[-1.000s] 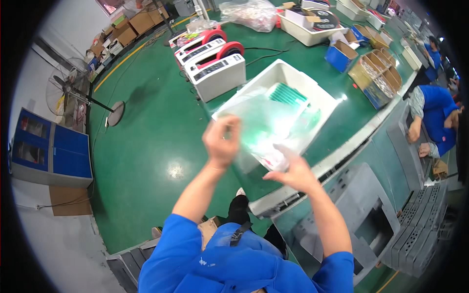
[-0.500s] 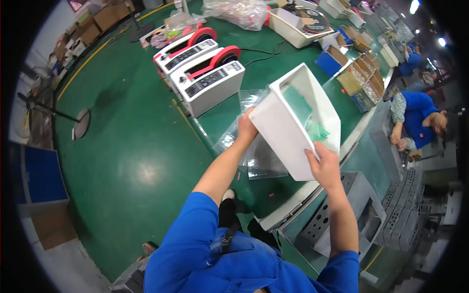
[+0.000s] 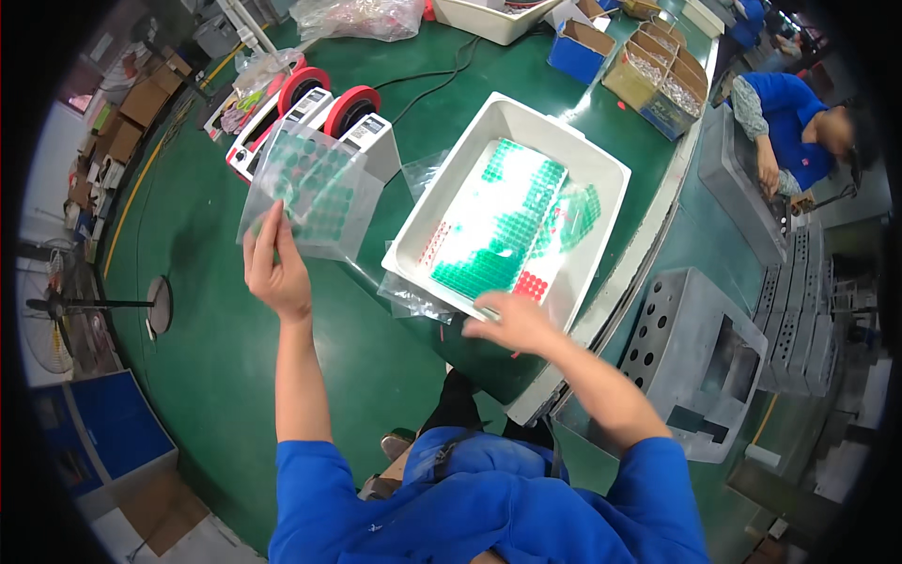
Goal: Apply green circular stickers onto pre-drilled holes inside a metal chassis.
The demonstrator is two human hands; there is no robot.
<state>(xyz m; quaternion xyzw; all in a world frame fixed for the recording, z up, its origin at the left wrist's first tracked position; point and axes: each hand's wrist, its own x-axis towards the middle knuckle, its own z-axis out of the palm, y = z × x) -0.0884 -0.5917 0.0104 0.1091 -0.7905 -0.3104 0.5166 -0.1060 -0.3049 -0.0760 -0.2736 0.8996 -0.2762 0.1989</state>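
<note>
My left hand (image 3: pixel 277 268) pinches a clear sheet of green round stickers (image 3: pixel 315 193) by its near edge, raised to the left of the bin. A white plastic bin (image 3: pixel 611 179) rests on the green-topped table. Inside lie sheets of green stickers (image 3: pixel 503 230), some shining with glare, and a patch of red round stickers (image 3: pixel 531 285). My right hand (image 3: pixel 517 321) is at the bin's near edge, slightly blurred, thumb and fingers apart with nothing seen between them. Whether it touches the rim is unclear.
Behind the sheet stand two white machines (image 3: pixel 376 146) with red reels. Clear plastic bags (image 3: pixel 418 299) lie partly under the bin. Divided boxes of small parts (image 3: pixel 658 80) are at the far right. A grey metal housing (image 3: pixel 695 367) stands at right, near a person in blue (image 3: pixel 789 132).
The bin, held tilted in both hands before, now sits flat on the table. My left hand has moved left and holds up a sticker sheet; my right hand has let go of the bin's side.
</note>
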